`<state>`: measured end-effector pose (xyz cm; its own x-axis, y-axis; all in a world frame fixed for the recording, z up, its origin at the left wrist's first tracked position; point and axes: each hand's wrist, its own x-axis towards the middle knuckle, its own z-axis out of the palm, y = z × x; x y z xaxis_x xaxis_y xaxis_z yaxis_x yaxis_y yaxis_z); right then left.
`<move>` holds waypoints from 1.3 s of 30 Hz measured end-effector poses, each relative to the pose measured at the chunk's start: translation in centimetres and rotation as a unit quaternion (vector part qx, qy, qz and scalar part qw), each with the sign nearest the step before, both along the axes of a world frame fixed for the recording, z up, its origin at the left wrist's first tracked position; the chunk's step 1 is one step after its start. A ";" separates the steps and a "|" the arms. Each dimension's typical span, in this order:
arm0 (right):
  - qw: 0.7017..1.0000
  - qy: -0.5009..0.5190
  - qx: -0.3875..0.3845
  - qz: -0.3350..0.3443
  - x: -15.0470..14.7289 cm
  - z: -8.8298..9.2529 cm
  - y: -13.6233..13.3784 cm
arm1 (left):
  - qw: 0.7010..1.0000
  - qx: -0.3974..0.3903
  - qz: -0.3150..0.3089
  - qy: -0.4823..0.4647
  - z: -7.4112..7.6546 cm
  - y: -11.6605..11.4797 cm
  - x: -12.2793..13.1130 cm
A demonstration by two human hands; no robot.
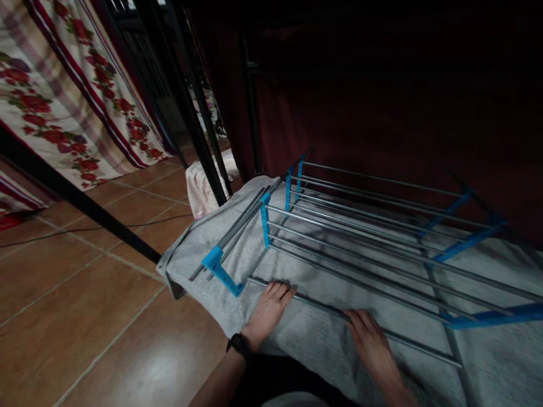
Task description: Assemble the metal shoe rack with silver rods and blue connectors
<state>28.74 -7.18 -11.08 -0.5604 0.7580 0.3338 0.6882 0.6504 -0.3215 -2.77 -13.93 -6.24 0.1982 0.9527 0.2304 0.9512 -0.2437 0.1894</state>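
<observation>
A metal rack (365, 226) of grey rods and blue plastic side brackets lies on a grey fabric cover (322, 333) spread over the floor. My left hand (268, 308) rests palm down on the cover, fingers spread, fingertips touching the nearest grey rod (322, 308) close to the blue corner bracket (220, 271). My right hand (371, 342) lies flat further right, fingers stretched onto the same rod. Neither hand grips anything. A dark band sits on my left wrist.
Brown floor tiles (85, 305) fill the left. A floral curtain (63, 96) hangs at the upper left behind black metal frame bars (186, 107). A pale striped cloth (203, 186) sits by the bars. A dark red surface rises behind the rack.
</observation>
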 end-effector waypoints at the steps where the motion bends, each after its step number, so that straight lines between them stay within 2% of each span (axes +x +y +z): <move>1: 1.000 0.003 -0.006 0.009 0.0 0.1 -0.2 | 1.000 -0.002 0.000 -0.003 0.1 -0.1 -0.1; 13: 0.998 -0.057 -0.009 0.010 0.7 1.4 -1.9 | 0.994 0.001 0.017 -0.109 -0.2 -0.3 -1.9; 21: 1.000 -0.002 -0.009 -0.015 -0.1 1.2 -2.1 | 0.996 -0.001 -0.006 -0.088 0.2 -0.1 -1.3; 25: 0.999 0.018 -0.028 -0.025 -0.1 0.6 -2.0 | 0.999 -0.014 -0.023 -0.031 0.3 0.1 -0.4; 32: 1.000 0.008 -0.021 -0.014 0.4 -0.1 -1.9 | 0.996 -0.014 -0.028 0.086 0.3 -0.1 0.5; 39: 1.000 -0.011 -0.018 0.008 0.5 0.3 -1.7 | 0.995 0.000 -0.041 0.091 0.0 0.0 0.6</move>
<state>29.26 -8.86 -10.82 -0.5794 0.7603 0.2936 0.6845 0.6495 -0.3310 -2.17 -13.92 -6.19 0.3139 0.9317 0.1826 0.9466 -0.3220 0.0159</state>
